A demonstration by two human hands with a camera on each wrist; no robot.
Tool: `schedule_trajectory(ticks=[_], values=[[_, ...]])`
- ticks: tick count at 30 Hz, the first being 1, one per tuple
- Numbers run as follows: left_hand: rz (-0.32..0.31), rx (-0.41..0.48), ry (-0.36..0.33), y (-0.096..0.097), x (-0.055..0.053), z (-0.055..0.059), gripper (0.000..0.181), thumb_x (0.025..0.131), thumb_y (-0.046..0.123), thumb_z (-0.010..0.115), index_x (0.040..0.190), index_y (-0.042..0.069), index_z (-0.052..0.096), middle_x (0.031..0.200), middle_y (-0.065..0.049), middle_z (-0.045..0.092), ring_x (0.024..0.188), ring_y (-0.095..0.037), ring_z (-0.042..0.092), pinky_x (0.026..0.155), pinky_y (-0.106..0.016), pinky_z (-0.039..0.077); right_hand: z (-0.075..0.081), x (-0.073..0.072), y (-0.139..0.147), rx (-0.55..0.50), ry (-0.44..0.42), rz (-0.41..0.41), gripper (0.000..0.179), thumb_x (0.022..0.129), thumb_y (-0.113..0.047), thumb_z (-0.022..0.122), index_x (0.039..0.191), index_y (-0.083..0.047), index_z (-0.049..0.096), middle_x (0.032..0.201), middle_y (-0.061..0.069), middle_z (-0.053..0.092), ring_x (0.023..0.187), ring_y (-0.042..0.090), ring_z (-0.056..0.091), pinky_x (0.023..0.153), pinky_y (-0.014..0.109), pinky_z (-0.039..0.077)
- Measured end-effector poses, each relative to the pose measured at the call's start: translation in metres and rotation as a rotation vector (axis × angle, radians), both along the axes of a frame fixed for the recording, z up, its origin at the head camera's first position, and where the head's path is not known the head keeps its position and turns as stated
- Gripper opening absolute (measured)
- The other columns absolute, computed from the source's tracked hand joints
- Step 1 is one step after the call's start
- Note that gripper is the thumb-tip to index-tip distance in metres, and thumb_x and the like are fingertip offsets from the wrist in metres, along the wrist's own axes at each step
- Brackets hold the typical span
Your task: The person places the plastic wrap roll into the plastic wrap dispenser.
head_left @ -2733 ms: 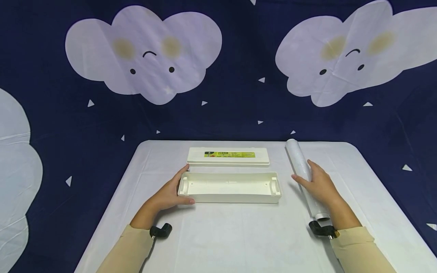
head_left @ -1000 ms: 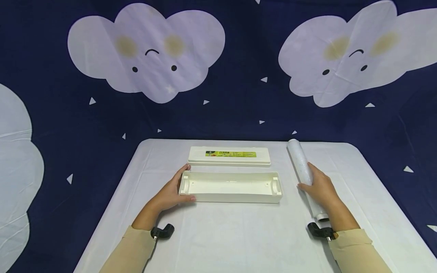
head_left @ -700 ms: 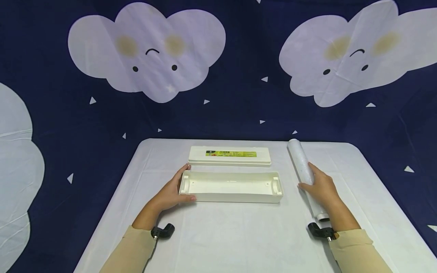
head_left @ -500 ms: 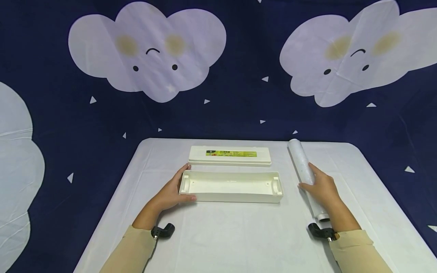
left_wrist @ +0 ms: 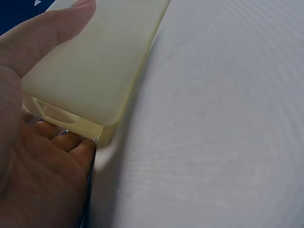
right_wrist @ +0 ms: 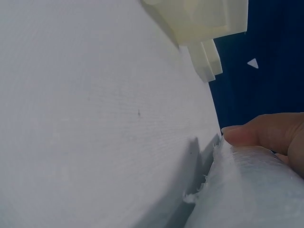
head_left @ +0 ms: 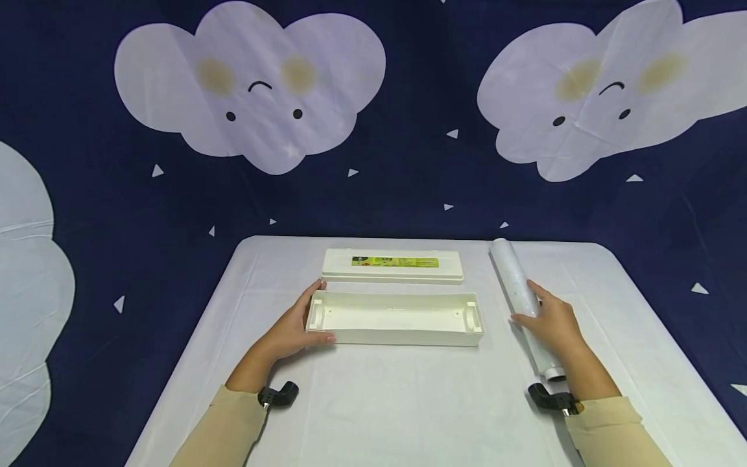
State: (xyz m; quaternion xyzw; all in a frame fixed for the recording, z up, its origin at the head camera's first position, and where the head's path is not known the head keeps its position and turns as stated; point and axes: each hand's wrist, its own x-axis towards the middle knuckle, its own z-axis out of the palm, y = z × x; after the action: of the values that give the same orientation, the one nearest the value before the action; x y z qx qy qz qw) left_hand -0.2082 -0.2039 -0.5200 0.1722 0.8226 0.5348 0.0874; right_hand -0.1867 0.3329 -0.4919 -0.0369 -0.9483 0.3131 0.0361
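Note:
In the head view my left hand [head_left: 288, 332] grips the left end of an open cream plastic box [head_left: 403, 337], a long tray with a roll holder at each end. My thumb lies along its front wall and the fingers reach round the end to the back, as the left wrist view also shows. To the right, my right hand [head_left: 551, 325] holds a roll of plastic wrap [head_left: 511, 271] around its middle. The roll slants from the far edge of the table toward me. In the right wrist view, my thumb rests along the wrap, whose loose film edge [right_wrist: 192, 197] looks ragged.
Behind the box lies its cream lid [head_left: 385, 274] with a yellow-green label [head_left: 395, 262]. A white cloth covers the table [head_left: 408, 402]. Beyond its far edge hangs a dark blue curtain [head_left: 408, 194] with clouds on it. Black wrist mounts [head_left: 280, 394] sit at both cuffs.
My right hand has shifted slightly along the roll toward me, its thumb now drawn back from the roll's left side. My left hand and the box have stayed in place.

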Motion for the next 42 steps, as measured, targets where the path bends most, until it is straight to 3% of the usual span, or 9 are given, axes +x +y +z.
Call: schedule_trajectory(ticks=[8,15,26,31,42], values=[[0.005,0.017,-0.025,0.001,0.001,0.001,0.127,0.074,0.020,0.100,0.169,0.016,0.016,0.172,-0.006,0.024,0.150,-0.034,0.034,0.121,-0.059,0.022,0.006,0.002,-0.003,-0.014,-0.033,-0.008,0.094,0.089,-0.017,0.084,0.162,0.006,0.029,0.139,0.048,0.046,0.113,0.058,0.060,0.084,0.068,0.055],[0.006,0.045,-0.065,0.001,0.001,0.000,0.120,0.075,0.017,0.099,0.167,0.023,0.023,0.157,-0.015,0.045,0.132,-0.035,0.054,0.115,-0.059,0.034,0.015,0.003,-0.006,-0.038,-0.029,0.010,0.095,0.090,-0.019,0.084,0.163,0.003,0.027,0.142,0.047,0.044,0.116,0.059,0.058,0.085,0.068,0.054],[-0.016,0.070,-0.066,-0.001,0.000,-0.001,0.116,0.076,0.015,0.098,0.166,0.023,0.025,0.154,-0.015,0.048,0.129,-0.034,0.056,0.113,-0.057,0.037,0.026,0.004,-0.014,-0.050,0.009,0.024,0.096,0.089,-0.017,0.085,0.164,0.002,0.028,0.143,0.045,0.046,0.117,0.059,0.058,0.085,0.068,0.055],[-0.017,0.072,-0.062,-0.001,0.000,0.000,0.115,0.075,0.014,0.098,0.164,0.026,0.028,0.153,-0.013,0.050,0.128,-0.034,0.056,0.113,-0.057,0.036,0.032,0.006,-0.018,-0.052,0.066,0.041,0.092,0.089,-0.012,0.084,0.162,0.003,0.032,0.141,0.043,0.050,0.115,0.058,0.061,0.084,0.067,0.056],[-0.017,0.090,-0.053,0.000,-0.001,-0.002,0.115,0.074,0.005,0.097,0.164,0.021,0.027,0.155,-0.015,0.048,0.131,-0.039,0.053,0.114,-0.061,0.032,0.051,0.009,-0.030,-0.068,0.145,0.086,0.092,0.088,-0.010,0.086,0.162,0.001,0.034,0.141,0.040,0.052,0.114,0.055,0.062,0.083,0.067,0.056]])
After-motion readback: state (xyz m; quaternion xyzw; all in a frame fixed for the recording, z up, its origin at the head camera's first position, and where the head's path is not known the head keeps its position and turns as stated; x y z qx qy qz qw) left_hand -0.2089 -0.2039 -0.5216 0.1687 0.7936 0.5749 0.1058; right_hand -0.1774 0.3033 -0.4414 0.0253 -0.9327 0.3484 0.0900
